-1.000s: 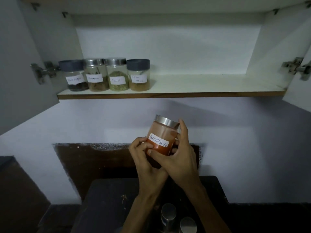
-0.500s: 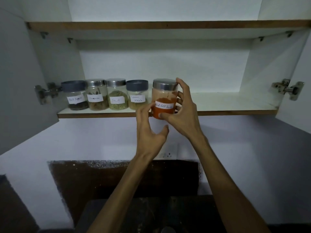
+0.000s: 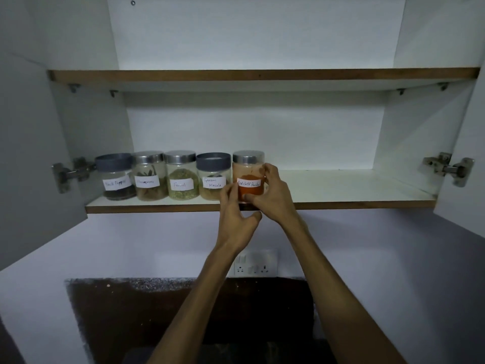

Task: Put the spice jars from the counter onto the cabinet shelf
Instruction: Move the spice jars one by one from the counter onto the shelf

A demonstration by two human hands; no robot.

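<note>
red chilli powder jar (image 3: pixel 248 177) stands on the cabinet shelf (image 3: pixel 328 189), held by two hands

the jar is upright near the front edge of the shelf, at the right end of a row, just beside the garam masala jar (image 3: pixel 213 177). further to the left stand the fennel jar (image 3: pixel 181 176), a jar with a blurred label (image 3: pixel 149 177) and the black pepper jar (image 3: pixel 115 178), near the left wall. the right hand (image 3: pixel 273 198) wraps the jar from the right side, fingers (image 3: pixel 269 170) curled on the glass. the left hand (image 3: pixel 236 216) is at the left lower side of the jar, its fingers (image 3: pixel 228 191) bent and touching the glass, thumb free under the shelf edge.
</note>
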